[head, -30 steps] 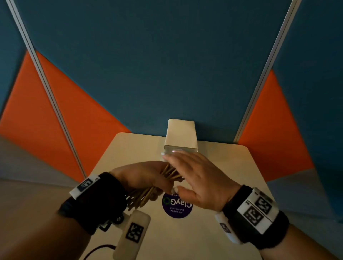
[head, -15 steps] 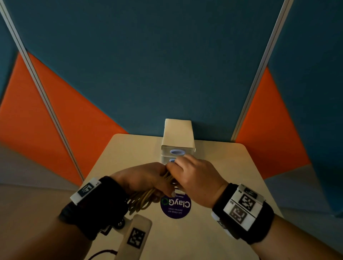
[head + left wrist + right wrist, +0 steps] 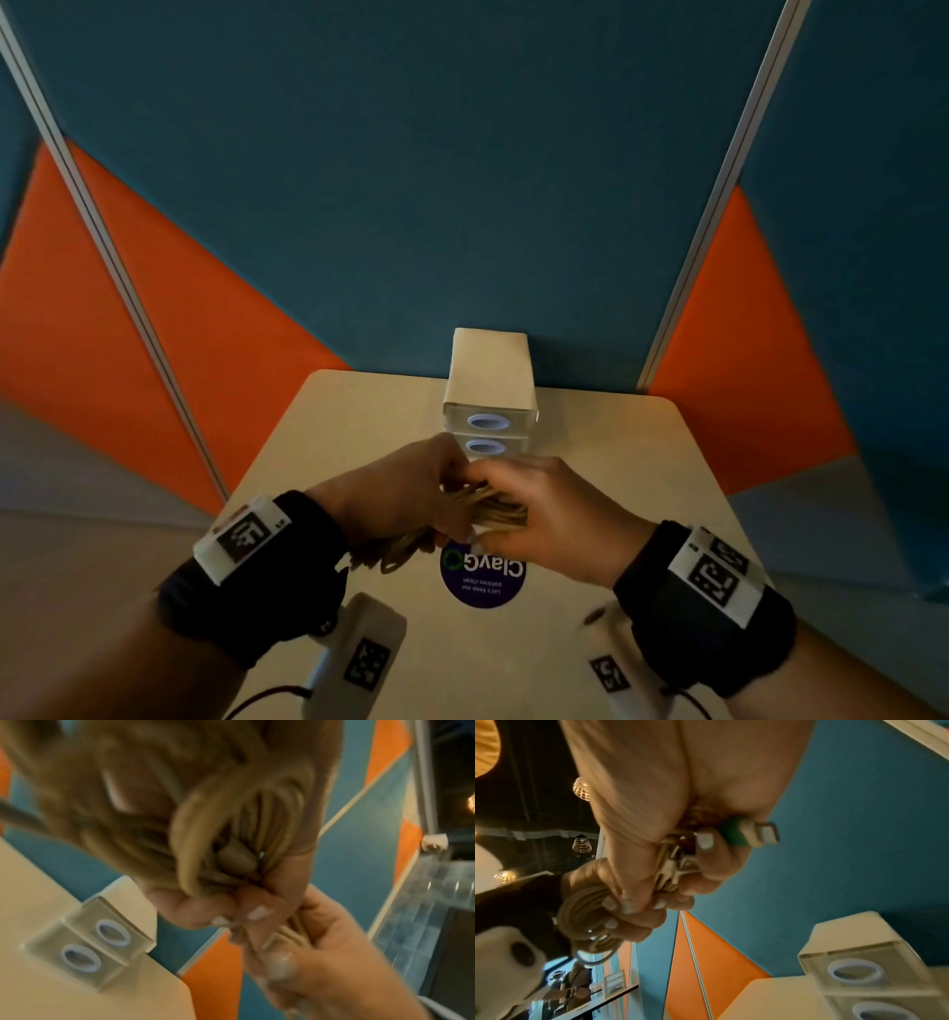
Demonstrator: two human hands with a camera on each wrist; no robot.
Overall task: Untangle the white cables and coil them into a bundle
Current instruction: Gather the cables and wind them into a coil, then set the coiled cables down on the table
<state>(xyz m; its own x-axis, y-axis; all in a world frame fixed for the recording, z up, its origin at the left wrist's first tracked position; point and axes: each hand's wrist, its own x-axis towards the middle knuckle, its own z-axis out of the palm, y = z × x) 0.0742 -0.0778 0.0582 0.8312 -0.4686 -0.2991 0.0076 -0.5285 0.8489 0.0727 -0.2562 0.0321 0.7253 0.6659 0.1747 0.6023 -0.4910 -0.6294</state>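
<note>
A coiled bundle of white cables (image 3: pixel 488 506) is held above the table between both hands. My left hand (image 3: pixel 405 493) grips the bundle's left part, and loops (image 3: pixel 390 555) hang out below it. My right hand (image 3: pixel 534 506) closes on the right end of the bundle. In the right wrist view the coil (image 3: pixel 585 919) sits in the left hand, and the right hand (image 3: pixel 680 866) holds cable strands with a green and white plug (image 3: pixel 752 835) sticking out. The left wrist view shows cable loops (image 3: pixel 257 833) blurred close to the lens.
A small white drawer unit (image 3: pixel 490 390) with two clear drawer fronts stands at the table's far edge, just beyond the hands. A round purple sticker (image 3: pixel 482 575) lies on the beige table (image 3: pixel 642 462). Blue and orange wall panels enclose the back and sides.
My right hand went from open above the bundle to closed on its right end. Both hands have drawn together over the cables, a little nearer to me.
</note>
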